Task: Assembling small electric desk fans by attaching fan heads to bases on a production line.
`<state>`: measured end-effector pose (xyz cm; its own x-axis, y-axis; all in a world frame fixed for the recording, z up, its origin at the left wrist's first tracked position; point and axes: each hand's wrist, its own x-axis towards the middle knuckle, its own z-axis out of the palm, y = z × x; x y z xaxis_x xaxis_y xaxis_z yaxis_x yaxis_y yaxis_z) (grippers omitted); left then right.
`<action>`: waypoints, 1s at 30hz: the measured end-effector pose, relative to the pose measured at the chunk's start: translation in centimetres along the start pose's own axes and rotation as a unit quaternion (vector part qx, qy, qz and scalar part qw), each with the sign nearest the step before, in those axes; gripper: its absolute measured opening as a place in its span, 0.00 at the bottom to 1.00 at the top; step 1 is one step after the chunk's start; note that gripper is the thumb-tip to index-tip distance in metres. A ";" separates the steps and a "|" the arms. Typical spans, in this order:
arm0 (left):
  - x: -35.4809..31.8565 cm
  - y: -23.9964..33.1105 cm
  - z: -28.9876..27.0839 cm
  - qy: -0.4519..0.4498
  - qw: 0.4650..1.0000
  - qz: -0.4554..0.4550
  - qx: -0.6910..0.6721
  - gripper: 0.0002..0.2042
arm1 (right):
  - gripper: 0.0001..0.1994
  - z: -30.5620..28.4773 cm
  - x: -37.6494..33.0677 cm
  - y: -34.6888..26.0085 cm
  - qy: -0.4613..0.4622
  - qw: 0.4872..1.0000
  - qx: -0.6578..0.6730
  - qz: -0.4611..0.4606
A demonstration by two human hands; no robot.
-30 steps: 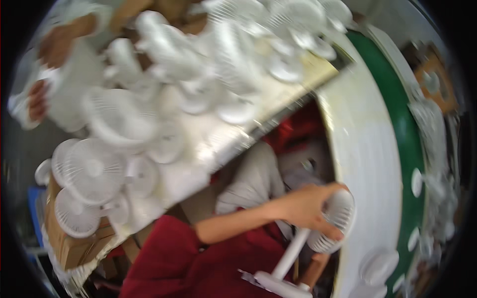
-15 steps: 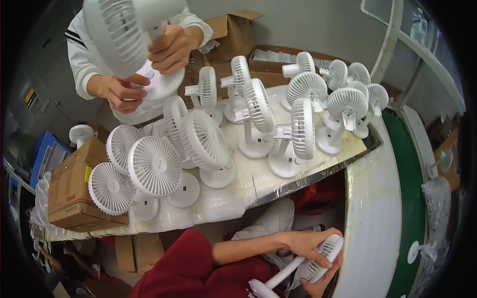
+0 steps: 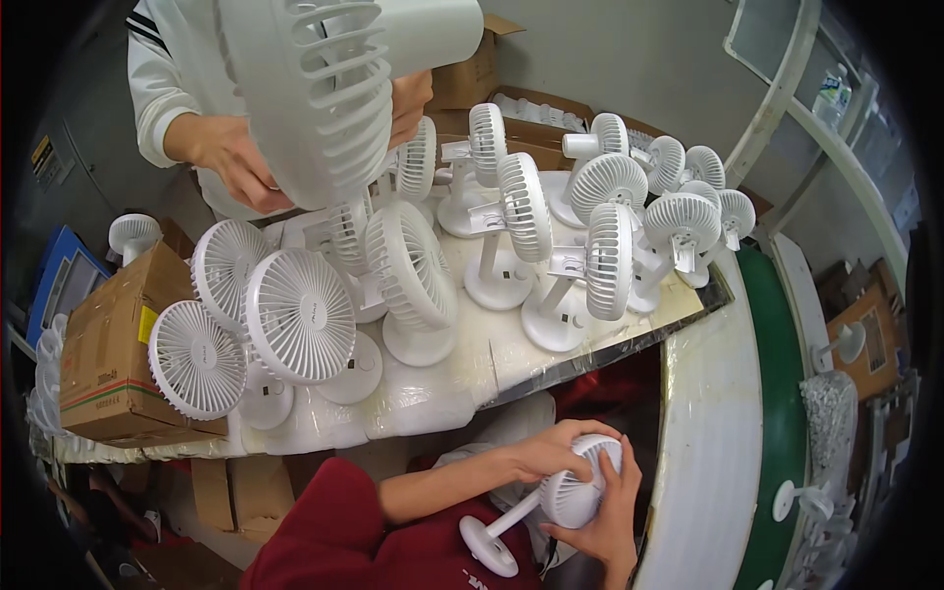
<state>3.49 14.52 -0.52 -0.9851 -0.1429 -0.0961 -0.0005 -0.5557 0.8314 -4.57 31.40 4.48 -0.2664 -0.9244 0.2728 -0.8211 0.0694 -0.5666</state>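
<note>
At the lower right I hold a white desk fan (image 3: 573, 501) tilted over my lap. Its round base (image 3: 489, 547) points down and to the left, joined by a slim stem. My left hand (image 3: 562, 454) reaches over from the red sleeve and closes on the upper part of the caged head. My right hand (image 3: 612, 511) is wrapped round the head's other side, thumb underneath and fingers up along the rim.
Several white fans (image 3: 300, 315) stand on the wrapped table (image 3: 433, 408). Across it a co-worker in white (image 3: 221, 147) handles a large fan (image 3: 320, 98) near the camera. A cardboard box (image 3: 118, 354) sits left; a green strip (image 3: 777, 393) runs along the right.
The fan in my hands has moved left and turned, so its base shows fully. My right hand's fingers now show along the rim. The co-worker's fan has come right and looks larger.
</note>
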 end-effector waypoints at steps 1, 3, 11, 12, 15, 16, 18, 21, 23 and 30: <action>-0.3 0.1 -0.2 -0.004 1.000 0.001 -0.003 0.34 | 0.54 -0.7 0.9 -0.3 0.000 1.000 -0.005 0.002; -1.4 0.6 -0.8 0.000 0.998 0.049 -0.033 0.36 | 0.50 -2.3 3.0 -1.0 -0.010 0.999 -0.006 -0.040; -6.8 4.3 -2.6 0.030 0.994 0.101 0.040 0.38 | 0.35 -3.1 24.5 -14.9 0.170 0.919 0.050 -0.351; -7.0 4.5 -2.8 0.026 0.991 0.118 0.049 0.38 | 0.37 -2.2 27.2 -15.7 0.201 0.900 0.010 -0.386; -7.8 4.2 -3.1 0.038 0.980 0.183 0.064 0.39 | 0.31 0.7 32.5 -16.6 0.155 0.926 0.100 -0.328; -8.3 4.1 -3.4 0.033 0.980 0.182 0.067 0.39 | 0.26 2.0 34.0 -16.3 0.247 0.878 0.112 -0.395; -9.0 3.6 -4.2 0.042 0.985 0.165 0.036 0.40 | 0.21 2.7 35.5 -16.2 0.334 0.814 0.121 -0.459; -9.6 3.1 -4.9 0.049 0.987 0.150 0.005 0.41 | 0.21 1.6 36.1 -17.7 0.287 0.794 0.255 -0.471; -9.8 3.0 -4.8 0.045 0.988 0.143 0.018 0.40 | 0.21 -0.1 35.9 -19.1 0.254 0.773 0.336 -0.474; -10.1 2.9 -5.5 0.052 0.988 0.143 0.002 0.41 | 0.24 -4.3 35.3 -22.0 0.122 0.656 0.600 -0.441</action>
<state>14.38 9.86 -0.09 -0.9218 -0.3776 0.0881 0.2749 -0.4763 0.8352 1.91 -1.09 29.93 -0.1490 -0.3091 0.9393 0.2391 -0.9330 -0.2690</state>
